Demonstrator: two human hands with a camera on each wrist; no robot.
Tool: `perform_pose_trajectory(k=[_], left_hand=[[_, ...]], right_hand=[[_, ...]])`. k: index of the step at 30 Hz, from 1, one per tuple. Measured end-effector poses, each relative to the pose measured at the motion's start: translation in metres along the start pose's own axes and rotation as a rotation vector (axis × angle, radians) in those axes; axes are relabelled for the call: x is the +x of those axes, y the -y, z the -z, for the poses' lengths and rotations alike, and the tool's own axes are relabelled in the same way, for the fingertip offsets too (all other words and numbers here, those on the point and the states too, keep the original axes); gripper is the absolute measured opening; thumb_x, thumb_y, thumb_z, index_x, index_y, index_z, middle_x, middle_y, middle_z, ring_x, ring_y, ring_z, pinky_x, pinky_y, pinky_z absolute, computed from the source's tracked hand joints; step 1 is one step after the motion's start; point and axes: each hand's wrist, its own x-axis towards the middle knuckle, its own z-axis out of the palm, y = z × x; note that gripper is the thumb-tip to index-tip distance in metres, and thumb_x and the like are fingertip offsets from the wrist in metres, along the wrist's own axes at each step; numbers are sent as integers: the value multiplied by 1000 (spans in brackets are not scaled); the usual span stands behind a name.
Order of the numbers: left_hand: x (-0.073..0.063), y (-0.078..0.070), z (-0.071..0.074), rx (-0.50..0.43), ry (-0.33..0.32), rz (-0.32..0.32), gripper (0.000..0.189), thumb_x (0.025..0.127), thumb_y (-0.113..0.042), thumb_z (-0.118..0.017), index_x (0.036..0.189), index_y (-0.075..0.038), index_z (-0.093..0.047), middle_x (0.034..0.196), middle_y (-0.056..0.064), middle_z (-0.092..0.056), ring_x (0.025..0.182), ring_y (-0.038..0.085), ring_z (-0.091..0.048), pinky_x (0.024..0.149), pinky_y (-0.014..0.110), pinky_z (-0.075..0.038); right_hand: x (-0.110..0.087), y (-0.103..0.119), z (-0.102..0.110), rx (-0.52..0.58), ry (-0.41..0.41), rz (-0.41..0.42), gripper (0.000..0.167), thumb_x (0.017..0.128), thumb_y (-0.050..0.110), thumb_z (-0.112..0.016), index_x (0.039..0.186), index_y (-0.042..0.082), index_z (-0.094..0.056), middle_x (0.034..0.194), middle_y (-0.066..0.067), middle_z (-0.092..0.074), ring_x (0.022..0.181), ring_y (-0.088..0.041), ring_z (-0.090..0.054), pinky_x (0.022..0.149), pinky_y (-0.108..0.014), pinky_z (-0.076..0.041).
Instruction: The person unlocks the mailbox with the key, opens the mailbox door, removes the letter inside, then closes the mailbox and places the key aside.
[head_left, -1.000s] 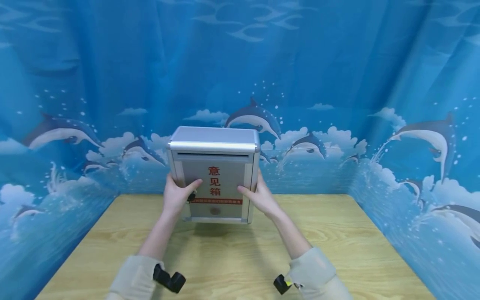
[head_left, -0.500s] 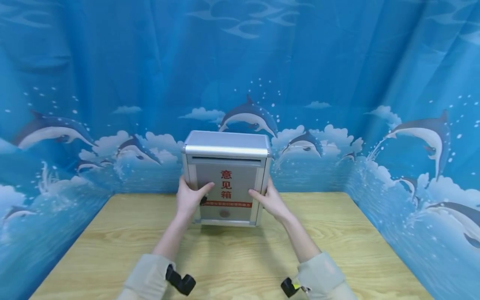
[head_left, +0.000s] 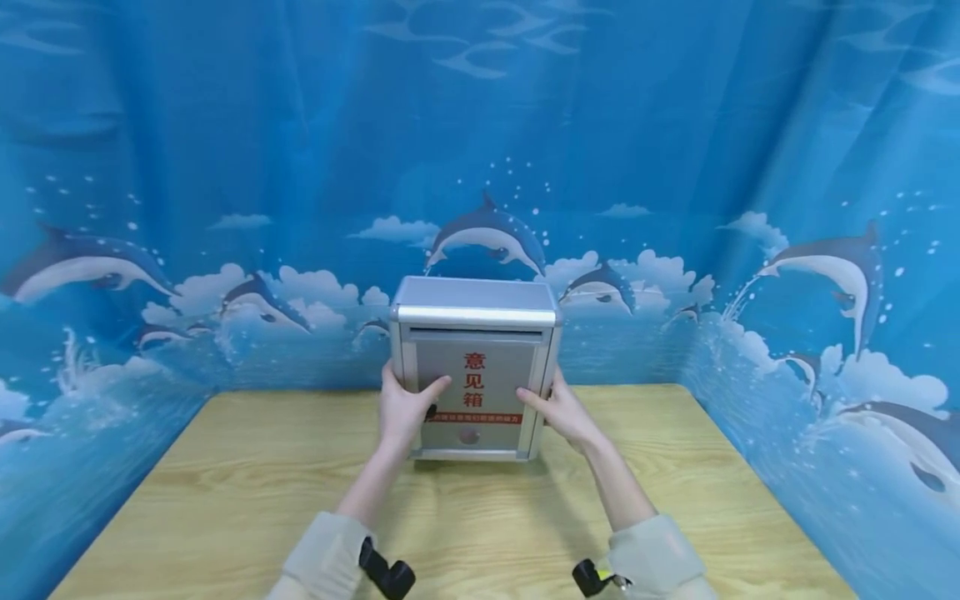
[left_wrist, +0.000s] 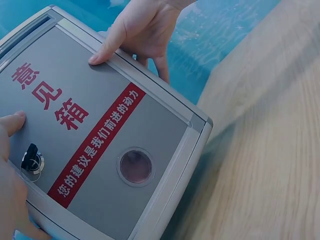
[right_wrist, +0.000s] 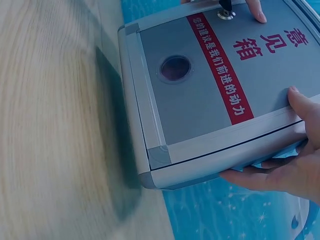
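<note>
A silver metal suggestion box (head_left: 442,367) with red Chinese characters and a slot near its top stands upright between my hands, low over the table. My left hand (head_left: 400,410) grips its left side, thumb across the front panel; its other fingers are mostly hidden. On the opposite side, my right hand (head_left: 567,414) holds the box with the thumb on the front edge and the fingers round the side. A black-headed key (left_wrist: 31,155) sits in the front lock beside my left hand. Below the red strip is a round window (right_wrist: 175,68). Whether the base touches the table I cannot tell.
A wood-grain table (head_left: 480,525) lies under the box, with a shadow below it. Blue dolphin-print curtains (head_left: 480,125) enclose the back and both sides. A small black device (head_left: 386,571) is strapped at each wrist.
The box has moved to the right and somewhat lower, carried by both hands. My grip on its two sides looks the same. The head view has shifted slightly.
</note>
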Motion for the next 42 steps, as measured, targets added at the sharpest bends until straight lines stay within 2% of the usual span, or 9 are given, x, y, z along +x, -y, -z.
perform_pose_trajectory(k=[5, 10, 20, 32, 42], left_hand=[[-2, 6, -7, -1, -25, -9, 94, 70, -31, -81, 143, -8, -25, 134, 16, -42, 124, 33, -40, 102, 50, -30], [-3, 10, -13, -5, -47, -18, 93, 68, -30, -81, 141, -6, -28, 132, 17, -45, 121, 35, -43, 100, 51, -32], [-2, 12, -19, -22, -49, 7, 94, 68, -30, -81, 142, -8, -27, 133, 15, -44, 122, 34, -41, 101, 50, -30], [-2, 21, -26, -23, -76, 6, 92, 69, -29, -81, 140, -6, -29, 131, 17, -45, 121, 34, -42, 101, 50, -31], [-3, 26, -29, -13, -73, 3, 91, 70, -28, -81, 141, -7, -28, 134, 17, -43, 123, 35, -40, 102, 51, -30]], right_hand=[[9, -23, 5, 9, -6, -11, 87, 90, 20, -60, 150, 22, 3, 143, -29, -23, 121, -49, -38, 87, -57, -42], [13, -32, 11, -17, -19, -8, 87, 89, 25, -62, 150, 22, 0, 141, -28, -27, 117, -47, -43, 83, -54, -46], [16, -36, 15, -38, -18, -16, 83, 89, 25, -62, 149, 21, -5, 137, -28, -33, 114, -47, -46, 79, -51, -48], [20, -43, 18, -32, 5, -36, 86, 89, 26, -62, 149, 16, -2, 140, -29, -28, 117, -48, -43, 82, -54, -46], [19, -47, 19, -29, 1, -61, 87, 89, 28, -63, 149, 16, -1, 143, -27, -26, 119, -47, -41, 83, -54, -46]])
